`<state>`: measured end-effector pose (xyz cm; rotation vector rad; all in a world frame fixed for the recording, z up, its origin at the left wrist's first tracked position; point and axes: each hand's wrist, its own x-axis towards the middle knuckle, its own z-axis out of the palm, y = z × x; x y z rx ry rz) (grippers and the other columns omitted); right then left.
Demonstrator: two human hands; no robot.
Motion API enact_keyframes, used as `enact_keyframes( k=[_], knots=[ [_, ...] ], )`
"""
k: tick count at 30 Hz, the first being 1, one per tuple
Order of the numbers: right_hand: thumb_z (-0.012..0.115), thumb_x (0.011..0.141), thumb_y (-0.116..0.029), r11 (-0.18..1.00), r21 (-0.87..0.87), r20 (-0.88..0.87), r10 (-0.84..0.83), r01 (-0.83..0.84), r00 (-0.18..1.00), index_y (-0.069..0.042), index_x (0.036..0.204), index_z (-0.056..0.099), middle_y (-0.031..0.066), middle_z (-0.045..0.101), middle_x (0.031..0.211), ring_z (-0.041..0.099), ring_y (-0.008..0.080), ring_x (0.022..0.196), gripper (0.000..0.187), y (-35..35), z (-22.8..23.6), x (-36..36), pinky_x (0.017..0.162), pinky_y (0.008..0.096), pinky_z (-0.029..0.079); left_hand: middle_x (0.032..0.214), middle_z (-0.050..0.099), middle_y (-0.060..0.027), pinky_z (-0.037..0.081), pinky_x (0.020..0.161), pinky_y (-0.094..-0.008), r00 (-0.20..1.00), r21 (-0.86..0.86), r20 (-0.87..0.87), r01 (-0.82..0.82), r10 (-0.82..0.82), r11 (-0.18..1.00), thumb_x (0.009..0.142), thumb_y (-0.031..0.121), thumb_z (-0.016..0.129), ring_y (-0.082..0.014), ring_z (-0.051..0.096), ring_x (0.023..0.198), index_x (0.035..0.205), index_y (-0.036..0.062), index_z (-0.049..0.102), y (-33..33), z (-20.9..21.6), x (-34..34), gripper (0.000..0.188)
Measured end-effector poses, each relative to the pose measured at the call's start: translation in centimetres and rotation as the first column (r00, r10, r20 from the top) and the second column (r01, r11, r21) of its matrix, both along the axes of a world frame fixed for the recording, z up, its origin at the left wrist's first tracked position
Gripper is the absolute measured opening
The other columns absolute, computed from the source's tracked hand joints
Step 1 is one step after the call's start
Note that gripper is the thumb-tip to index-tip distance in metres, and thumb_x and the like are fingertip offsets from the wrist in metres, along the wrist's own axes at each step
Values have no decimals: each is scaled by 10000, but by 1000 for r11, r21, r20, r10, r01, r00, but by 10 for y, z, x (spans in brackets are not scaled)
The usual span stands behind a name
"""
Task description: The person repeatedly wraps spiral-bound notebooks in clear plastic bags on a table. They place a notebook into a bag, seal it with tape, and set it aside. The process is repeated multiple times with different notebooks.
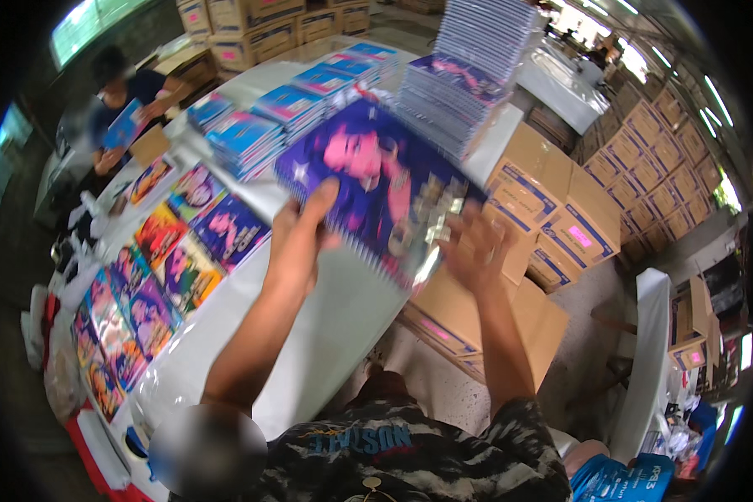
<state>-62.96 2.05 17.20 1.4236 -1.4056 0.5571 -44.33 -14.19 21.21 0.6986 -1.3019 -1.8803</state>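
Left hand (306,224) grips a purple spiral notebook (368,171), not yet set down; right hand (478,244), grip unclear, overlaps its corner; a notebook stack (443,113) stands by the tabletop's (330,322) right edge.

Spiral notebook (364,188): dark blue-purple cover, pink figure, closed, slightly blurred. Left hand's (299,238) thumb lies on the cover; coil edge runs from beside those fingers toward the right hand (477,243). Glossy glare just beside right fingertips.
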Motion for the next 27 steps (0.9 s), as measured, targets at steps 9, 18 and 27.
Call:
enact_keyframes(
  k=[9, 18, 27],
  knots=[
    [611, 680, 110, 1000, 16, 423, 6, -14, 906, -154, 1297, 428, 50, 473, 1329, 383, 255, 1283, 696, -100, 93, -251, 987, 385, 303, 1184, 461, -118, 494, 790, -370, 995, 80, -64, 85, -80, 993, 804, 392, 655, -224, 525, 953, 1204, -9, 446, -113, 71, -291, 604],
    [487, 830, 39, 954, -234, 617, 294, -186, 730, 31, 1275, 422, 198, 503, 1263, 454, 342, 1199, 450, -110, 22, -207, 1013, 378, 338, 1236, 478, -99, 459, 800, -286, 971, -212, 216, -55, 102, 976, 885, 155, 585, -183, 514, 1054, 1217, 33, 466, -21, -110, -80, 373],
    [585, 845, -310, 336, 304, 950, -39, -892, 309, -51, 1315, 408, 187, 423, 1323, 322, 379, 1265, 566, -75, -141, 182, 1040, 481, 228, 1334, 386, -222, 290, 1019, -462, -298, -787, 616, -259, 729, 559, 824, 328, 633, -385, 344, 1243, 1301, 35, 393, 92, -221, 314, 609]
  ],
)
